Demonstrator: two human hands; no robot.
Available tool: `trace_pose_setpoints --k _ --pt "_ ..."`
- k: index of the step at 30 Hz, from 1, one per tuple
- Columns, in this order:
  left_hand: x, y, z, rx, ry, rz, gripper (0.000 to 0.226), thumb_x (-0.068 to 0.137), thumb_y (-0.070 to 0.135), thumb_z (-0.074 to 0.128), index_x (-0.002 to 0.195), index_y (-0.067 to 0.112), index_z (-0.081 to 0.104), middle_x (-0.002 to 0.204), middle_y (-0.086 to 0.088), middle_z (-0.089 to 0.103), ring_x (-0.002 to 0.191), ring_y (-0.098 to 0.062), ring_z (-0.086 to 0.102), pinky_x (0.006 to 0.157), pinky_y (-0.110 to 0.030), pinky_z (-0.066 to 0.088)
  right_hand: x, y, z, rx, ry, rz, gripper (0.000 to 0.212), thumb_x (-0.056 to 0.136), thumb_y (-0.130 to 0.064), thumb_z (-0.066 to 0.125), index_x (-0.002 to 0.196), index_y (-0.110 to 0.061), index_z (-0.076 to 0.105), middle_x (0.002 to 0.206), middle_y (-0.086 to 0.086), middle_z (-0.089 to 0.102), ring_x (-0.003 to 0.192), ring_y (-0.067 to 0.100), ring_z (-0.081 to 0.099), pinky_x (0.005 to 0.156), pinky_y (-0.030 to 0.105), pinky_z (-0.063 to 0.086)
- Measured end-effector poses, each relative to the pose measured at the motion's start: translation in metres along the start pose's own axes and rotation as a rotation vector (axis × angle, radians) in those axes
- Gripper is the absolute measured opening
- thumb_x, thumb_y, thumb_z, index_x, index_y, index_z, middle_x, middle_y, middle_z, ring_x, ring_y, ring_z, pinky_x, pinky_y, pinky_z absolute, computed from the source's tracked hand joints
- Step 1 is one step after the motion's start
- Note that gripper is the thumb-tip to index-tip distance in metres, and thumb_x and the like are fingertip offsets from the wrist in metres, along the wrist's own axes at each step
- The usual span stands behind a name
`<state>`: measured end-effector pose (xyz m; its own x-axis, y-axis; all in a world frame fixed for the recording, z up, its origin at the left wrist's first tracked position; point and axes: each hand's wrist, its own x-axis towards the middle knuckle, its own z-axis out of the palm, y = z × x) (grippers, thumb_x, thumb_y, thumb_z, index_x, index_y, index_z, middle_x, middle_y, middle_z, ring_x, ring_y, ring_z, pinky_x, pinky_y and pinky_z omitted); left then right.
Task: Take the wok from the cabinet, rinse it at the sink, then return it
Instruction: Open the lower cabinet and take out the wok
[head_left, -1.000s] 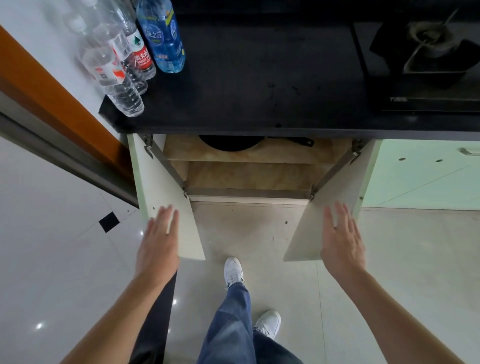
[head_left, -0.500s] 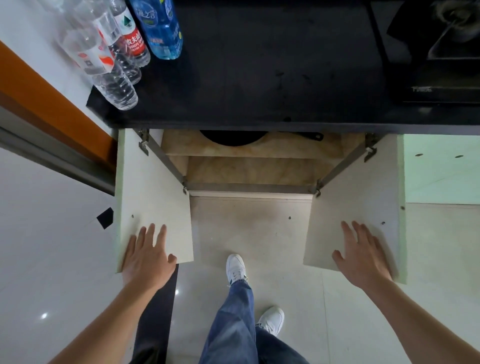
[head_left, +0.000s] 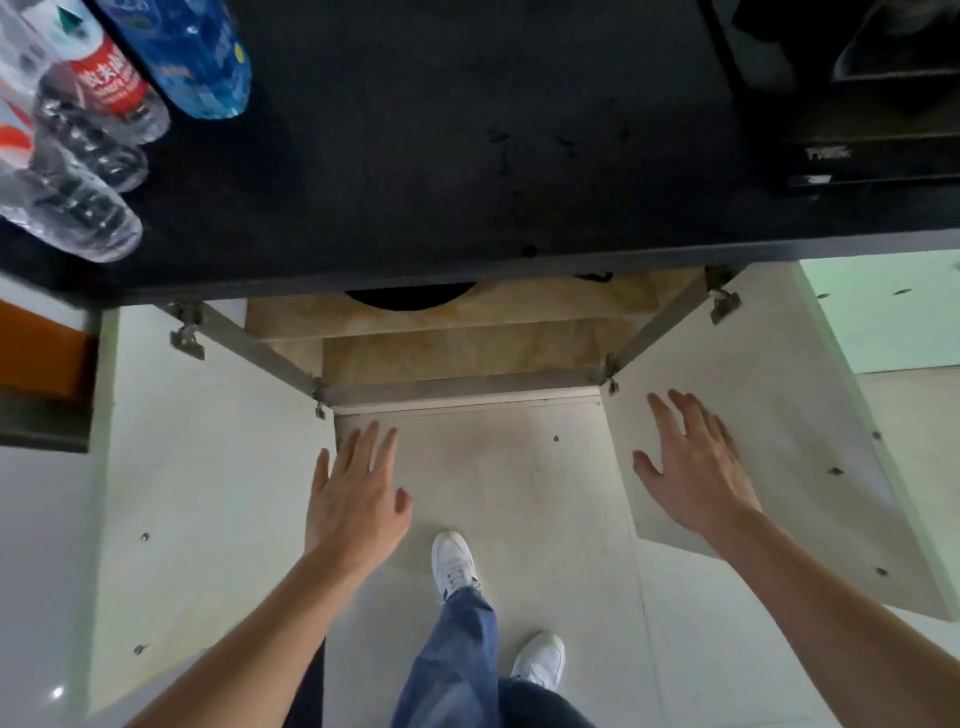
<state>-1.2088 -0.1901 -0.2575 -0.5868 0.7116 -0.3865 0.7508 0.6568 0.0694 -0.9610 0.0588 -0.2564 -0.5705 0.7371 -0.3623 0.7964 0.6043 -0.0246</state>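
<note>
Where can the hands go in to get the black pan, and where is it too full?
The way in is the open gap between the left door and right door, over the bare shelves in front of the wok. Both hands, left hand and right hand, are empty. The middle of the black counter is bare. The bottles crowd its left end.

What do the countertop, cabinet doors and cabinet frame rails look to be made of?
Countertop: dark matte slab, probably stone or composite, faintly speckled. Left door and right door: pale laminated board, likely; flat dull faces with screw dots. Frame rails: grey metal by their dull sheen, perhaps aluminium or steel.
</note>
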Motion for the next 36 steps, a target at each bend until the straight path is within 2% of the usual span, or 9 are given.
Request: trace_pose_setpoints --k 7,12,16,19,23,27,32,34,36 --pt "0.115 0.08 0.012 0.074 0.114 0.346 0.072 0.087 0.034 0.055 0.151 0.016 0.027 0.159 -0.006 0.027 0.144 -0.026 0.028 0.116 -0.048 0.028 0.089 -0.009 0.007 0.034 0.162 -0.091 0.07 0.093 -0.043 0.052 0.151 -0.012 0.028 0.154 0.016 0.037 0.141 0.036 0.037 0.117 0.049 0.035" --pt "0.197 0.128 0.027 0.042 0.186 0.383 0.08 0.081 0.029 0.061 0.151 0.017 0.025 0.16 -0.009 0.022 0.145 -0.028 0.026 0.115 -0.05 0.029 0.15 -0.001 0.029 0.098 0.296 -0.176 0.068 0.094 -0.041 0.052 0.15 -0.015 0.022 0.149 0.021 0.042 0.129 0.043 0.051 0.105 0.054 0.048" --pt "0.24 0.156 0.028 -0.016 0.312 0.432 0.086 0.074 0.02 0.066 0.151 0.016 0.027 0.159 -0.01 0.023 0.145 -0.031 0.027 0.116 -0.05 0.028 0.192 0.005 0.034 0.178 0.348 -0.175 0.079 0.097 -0.045 0.05 0.158 -0.019 0.006 0.16 0.017 0.027 0.134 0.041 0.048 0.104 0.054 0.049" --pt "0.264 0.174 0.027 -0.066 0.372 0.451 0.093 0.072 0.016 0.068 0.153 0.016 0.022 0.162 -0.009 0.017 0.147 -0.031 0.023 0.117 -0.05 0.027 0.217 0.002 0.035 0.268 0.439 -0.23 0.075 0.098 -0.04 0.053 0.158 -0.017 0.013 0.156 0.015 0.034 0.131 0.037 0.052 0.099 0.047 0.051" --pt "0.285 0.19 0.032 -0.051 0.349 0.464 0.098 0.074 0.018 0.064 0.156 0.016 0.012 0.165 -0.008 0.008 0.15 -0.029 0.015 0.118 -0.046 0.025 0.246 -0.002 0.044 0.195 0.52 -0.272 0.064 0.1 -0.038 0.052 0.153 -0.008 0.031 0.149 0.018 0.047 0.133 0.035 0.051 0.102 0.045 0.05" --pt "0.283 0.192 0.037 -0.075 0.34 0.46 0.095 0.074 0.014 0.063 0.155 0.013 0.014 0.164 -0.008 0.011 0.15 -0.026 0.015 0.119 -0.043 0.024 0.246 -0.01 0.049 0.295 0.507 -0.249 0.056 0.099 -0.029 0.053 0.149 -0.01 0.038 0.145 0.018 0.049 0.114 0.034 0.063 0.083 0.042 0.06" --pt "0.256 0.178 0.048 -0.124 0.339 0.468 0.09 0.073 0.009 0.065 0.152 0.008 0.024 0.16 -0.009 0.024 0.15 -0.025 0.019 0.119 -0.044 0.027 0.226 -0.025 0.056 0.519 0.482 -0.27 0.035 0.097 -0.023 0.06 0.127 -0.006 0.06 0.12 0.015 0.065 0.09 0.028 0.069 0.077 0.036 0.061" --pt "0.243 0.168 0.054 -0.144 0.329 0.455 0.088 0.075 0.008 0.064 0.153 0.008 0.022 0.162 -0.009 0.021 0.151 -0.023 0.014 0.119 -0.045 0.026 0.224 -0.035 0.059 0.626 0.376 -0.296 0.029 0.098 -0.027 0.058 0.118 -0.007 0.064 0.106 0.011 0.071 0.076 0.021 0.069 0.071 0.029 0.059" --pt "0.233 0.157 0.057 -0.175 0.333 0.451 0.086 0.078 0.005 0.059 0.154 0.008 0.02 0.164 -0.007 0.018 0.152 -0.021 0.011 0.119 -0.044 0.027 0.226 -0.048 0.059 0.754 0.194 -0.304 0.025 0.099 -0.029 0.057 0.113 -0.008 0.064 0.092 0.008 0.073 0.069 0.018 0.069 0.066 0.033 0.061"
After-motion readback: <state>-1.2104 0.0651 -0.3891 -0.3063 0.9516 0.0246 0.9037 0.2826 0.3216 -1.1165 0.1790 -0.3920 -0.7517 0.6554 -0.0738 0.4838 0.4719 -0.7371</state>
